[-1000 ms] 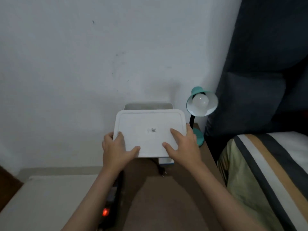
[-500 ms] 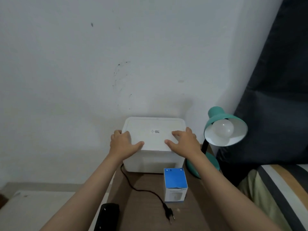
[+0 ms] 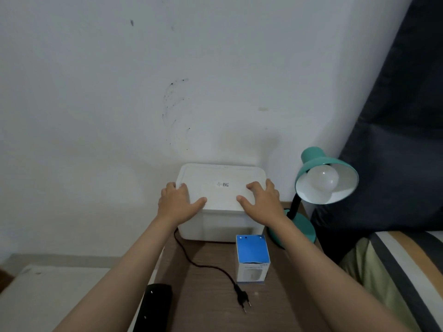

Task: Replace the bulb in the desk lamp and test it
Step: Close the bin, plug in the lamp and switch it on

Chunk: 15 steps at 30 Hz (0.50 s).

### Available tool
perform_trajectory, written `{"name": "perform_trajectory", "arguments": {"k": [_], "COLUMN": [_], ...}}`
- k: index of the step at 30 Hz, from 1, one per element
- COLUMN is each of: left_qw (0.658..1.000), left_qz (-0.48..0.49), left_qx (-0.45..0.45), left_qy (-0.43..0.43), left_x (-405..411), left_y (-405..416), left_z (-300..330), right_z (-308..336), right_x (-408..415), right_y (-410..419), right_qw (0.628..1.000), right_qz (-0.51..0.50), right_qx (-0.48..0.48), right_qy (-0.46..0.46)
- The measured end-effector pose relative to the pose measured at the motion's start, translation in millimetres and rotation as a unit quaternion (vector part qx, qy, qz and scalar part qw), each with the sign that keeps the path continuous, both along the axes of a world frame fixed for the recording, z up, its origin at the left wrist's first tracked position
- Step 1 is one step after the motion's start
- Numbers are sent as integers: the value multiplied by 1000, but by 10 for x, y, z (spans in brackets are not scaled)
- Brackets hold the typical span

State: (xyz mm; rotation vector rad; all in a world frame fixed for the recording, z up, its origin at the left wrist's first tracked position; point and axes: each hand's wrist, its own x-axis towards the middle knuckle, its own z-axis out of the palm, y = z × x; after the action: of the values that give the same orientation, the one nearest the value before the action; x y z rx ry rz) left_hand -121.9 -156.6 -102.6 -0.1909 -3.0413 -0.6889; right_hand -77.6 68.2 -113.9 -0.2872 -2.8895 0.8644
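On the brown table by a white wall, little has changed in half a second: both hands stay on the lid. Nearest lie one black block and one plug, then one blue box. Beyond, the left hand and right hand press spread fingers on the bin lid. One lamp, bulb fitted, stands right.

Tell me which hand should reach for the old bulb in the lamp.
Right, probably. The right hand rests on the white box's lid on the side nearest the teal lamp and its bulb. The left hand would have to cross over.
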Motion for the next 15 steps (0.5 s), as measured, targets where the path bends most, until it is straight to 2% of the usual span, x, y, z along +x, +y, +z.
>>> {"name": "perform_trajectory", "arguments": {"k": [4,5,8,10,12,15], "left_qw": [998,999,998,994,992,989], "left_qz": [0,7,32,45,68,106], "left_qx": [-55,-38,57,98,105,101], "left_qy": [-31,-36,3,29,22,-14], "left_x": [38,103,501,907,1364,1972], "left_y": [-1,-4,-97,-235,-416,-691], "left_z": [27,19,-72,-233,-438,-740], "right_z": [33,50,53,-79,-335,-831], "right_x": [-7,44,440,892,1349,1725], "right_y": [-33,-77,-309,-516,-688,-736], "right_qw": [999,999,968,947,958,985], "right_qz": [-17,-29,-10,52,99,91], "right_qx": [27,27,0,-8,-13,26], "right_qy": [-13,23,250,317,267,146]}}
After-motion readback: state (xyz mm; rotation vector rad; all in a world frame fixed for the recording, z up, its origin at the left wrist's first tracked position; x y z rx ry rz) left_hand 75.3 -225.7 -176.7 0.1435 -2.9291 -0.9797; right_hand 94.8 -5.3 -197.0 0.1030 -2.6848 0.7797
